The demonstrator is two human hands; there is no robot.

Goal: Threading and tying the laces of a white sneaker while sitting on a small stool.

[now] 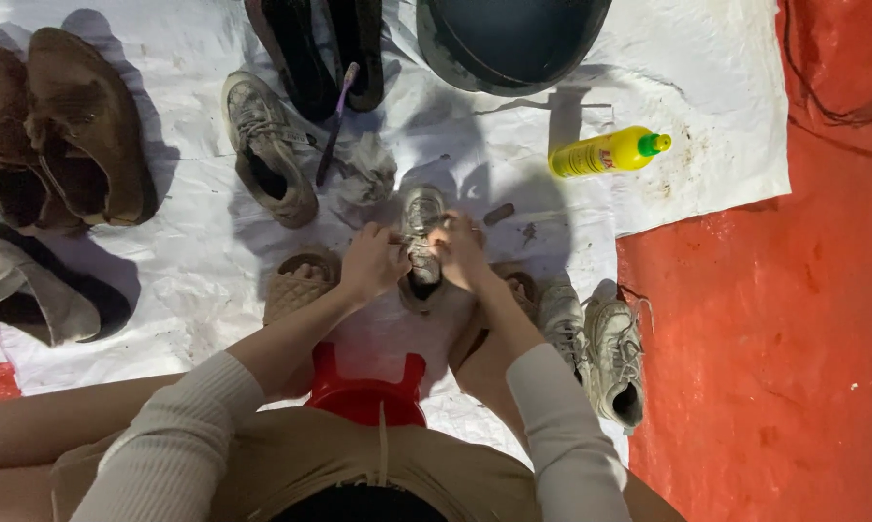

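Observation:
A dirty grey sneaker stands toe-away on the white sheet between both hands. My left hand grips its left side near the laces. My right hand pinches the laces or tongue on the right side. The sneaker's heel is hidden behind my hands. A second grey sneaker lies to the upper left, with a purple-handled toothbrush and a grey rag beside it.
A yellow bottle with a green cap lies at the right. A dark basin sits at the top. Brown shoes are at the left, white sneakers at lower right, and a red stool under me. Red floor is right of the sheet.

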